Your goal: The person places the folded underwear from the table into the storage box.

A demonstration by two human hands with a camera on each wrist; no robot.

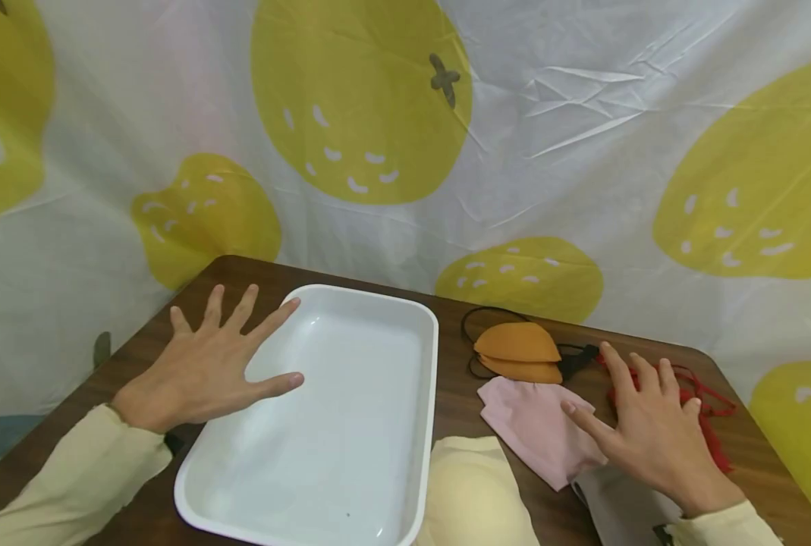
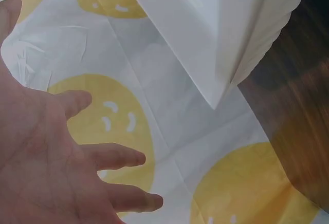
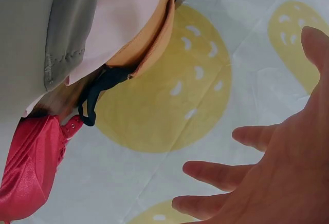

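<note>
My left hand (image 1: pixel 207 371) hovers with spread, straight fingers over the left side of a white rectangular tray (image 1: pixel 344 394) and holds nothing. On the right, my right hand (image 1: pixel 664 440) is also spread in the air, above several folded garments. Nearest to it are a pink folded garment (image 1: pixel 542 425), a grey one (image 1: pixel 623 500) partly hidden beneath the hand, and a red bra (image 1: pixel 715 440) with thin straps. Farther back lies an orange bra (image 1: pixel 517 353), cups folded together, with black straps. A cream padded garment (image 1: pixel 476 493) sits beside the tray's right wall.
Everything rests on a dark brown wooden table (image 1: pixel 446 334) with rounded corners. Behind and beside it hangs a white sheet (image 1: pixel 548 174) printed with yellow fruit. The tray's raised rim (image 1: pixel 435 379) stands between the left hand and the garments.
</note>
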